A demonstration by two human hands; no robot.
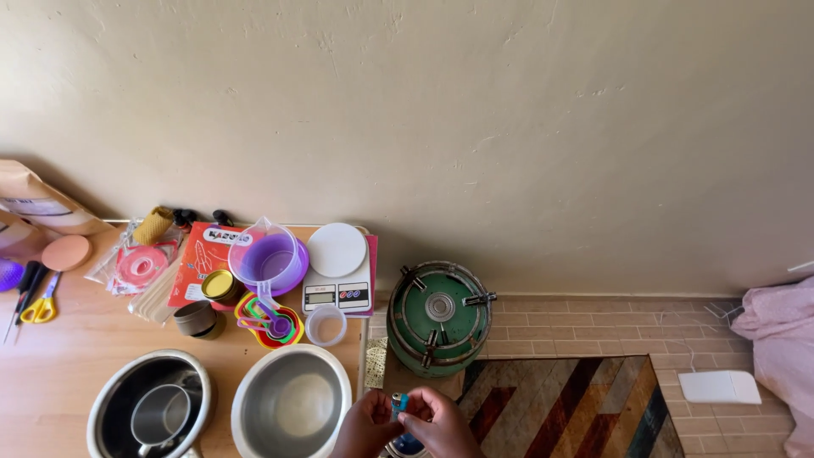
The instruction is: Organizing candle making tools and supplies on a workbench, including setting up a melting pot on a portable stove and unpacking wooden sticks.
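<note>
So, a small blue lighter (pixel 400 403) is pinched between both hands right at the bottom edge of the view, about 6 o'clock in the frame. The left hand (pixel 366 427) is closed against it from the 9 o'clock side and the right hand (pixel 443 424) from the 3 o'clock side, fingertips curled in tight, so neither hand is open at all. The lighter's long axis is stood roughly upright, top end pointed toward 12 o'clock. Neither hand is clearly nearer; it's shared pretty evenly, though more of its body is hidden by the fingers than shown.

The green stove (pixel 439 316) is found just beyond the hands, at roughly 1 o'clock from the lighter, near but not touched, sat on the floor beside a striped rug (pixel 577 407). An empty steel bowl (pixel 291 404) is set just beside the left hand at 9 o'clock on the wooden table (pixel 59 356), with a second pot (pixel 151 414) holding a small cup further that way. A kitchen scale (pixel 337 271), purple measuring jug (pixel 267 257), coloured measuring spoons (pixel 270 322) and scissors (pixel 38 298) are spread out behind.
</note>
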